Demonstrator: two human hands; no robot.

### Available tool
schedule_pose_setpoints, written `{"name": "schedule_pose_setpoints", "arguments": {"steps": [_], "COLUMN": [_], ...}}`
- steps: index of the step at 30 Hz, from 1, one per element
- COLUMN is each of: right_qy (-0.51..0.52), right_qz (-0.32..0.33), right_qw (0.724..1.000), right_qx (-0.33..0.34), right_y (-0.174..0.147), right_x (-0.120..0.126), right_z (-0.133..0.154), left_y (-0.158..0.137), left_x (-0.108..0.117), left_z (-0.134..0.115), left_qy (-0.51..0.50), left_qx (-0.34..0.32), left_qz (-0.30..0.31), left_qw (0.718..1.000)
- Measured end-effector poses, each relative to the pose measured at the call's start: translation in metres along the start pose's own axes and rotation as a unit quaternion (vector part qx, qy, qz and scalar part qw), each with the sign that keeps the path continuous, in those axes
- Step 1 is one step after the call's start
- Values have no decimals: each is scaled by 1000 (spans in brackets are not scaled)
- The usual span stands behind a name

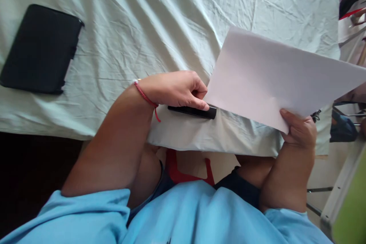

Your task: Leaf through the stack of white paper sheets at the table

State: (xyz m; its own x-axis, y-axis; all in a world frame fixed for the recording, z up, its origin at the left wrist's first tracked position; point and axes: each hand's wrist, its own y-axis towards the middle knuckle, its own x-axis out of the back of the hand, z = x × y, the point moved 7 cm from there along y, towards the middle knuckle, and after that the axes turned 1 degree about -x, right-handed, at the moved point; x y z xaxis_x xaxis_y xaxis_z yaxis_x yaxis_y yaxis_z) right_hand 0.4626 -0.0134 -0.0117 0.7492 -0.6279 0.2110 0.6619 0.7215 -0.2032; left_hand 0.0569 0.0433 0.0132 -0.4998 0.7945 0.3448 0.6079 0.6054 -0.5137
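Observation:
A blank white sheet of paper (257, 72) is held up at a slant over the near edge of the table. My right hand (300, 131) pinches its lower right part, thumb on top and fingers underneath. At the sheet's lower left corner is my left hand (177, 89), with a red braided bracelet on the wrist; its fingers are curled and the thumb and index finger close on that corner. Just below the left thumb lies a long black object (196, 112), partly covered by the hand; its kind is unclear.
A pale, wrinkled cloth (137, 34) covers the table. At the far left lies a flat black case (40, 49). A small black clip-like thing (316, 115) shows beside the right hand. Below the table edge is a red chair part (185, 175), and a green-topped surface (350, 202) stands right.

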Motion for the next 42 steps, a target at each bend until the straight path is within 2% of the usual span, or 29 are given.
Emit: {"name": "schedule_pose_setpoints", "arguments": {"steps": [2,3,5,7,8,10,12,14,17,23,30,37,42], "right_qy": [22,36,65,85,93,106,116,119,113,102,111,116,108], "right_qz": [-6,-4,4,12,16,31,47,56,60,37,39,47,39], "right_qw": [1000,999,998,996,995,993,991,991,991,992,991,990,991], "right_qx": [14,19,27,29,30,32,36,38,34,67,62,56,61], "right_y": [-1,-1,-3,-5,-6,-8,-10,-11,-10,-7,-6,-7,-5], "right_x": [-5,-8,-15,-21,-24,-30,-34,-37,-38,-35,-39,-44,-40], "right_z": [1,1,2,3,3,3,3,2,-1,-6,-10,-12,-11], "left_y": [0,0,1,-1,-2,-1,6,11,14,7,5,6,11], "left_x": [2,6,19,35,39,40,35,29,23,22,19,20,23], "left_z": [2,2,5,14,20,28,29,24,19,24,19,30,32], "left_qy": [-23,-40,-90,-153,-183,-237,-277,-291,-254,-182,-235,-214,-230], "left_qx": [-18,-30,-53,-52,-43,-28,-37,-51,-46,-9,-21,-14,-53], "left_qz": [-11,-39,-150,-296,-348,-388,-354,-296,-241,-266,-266,-263,-245], "left_qw": [1000,998,983,942,919,890,892,908,936,947,935,941,940]}}
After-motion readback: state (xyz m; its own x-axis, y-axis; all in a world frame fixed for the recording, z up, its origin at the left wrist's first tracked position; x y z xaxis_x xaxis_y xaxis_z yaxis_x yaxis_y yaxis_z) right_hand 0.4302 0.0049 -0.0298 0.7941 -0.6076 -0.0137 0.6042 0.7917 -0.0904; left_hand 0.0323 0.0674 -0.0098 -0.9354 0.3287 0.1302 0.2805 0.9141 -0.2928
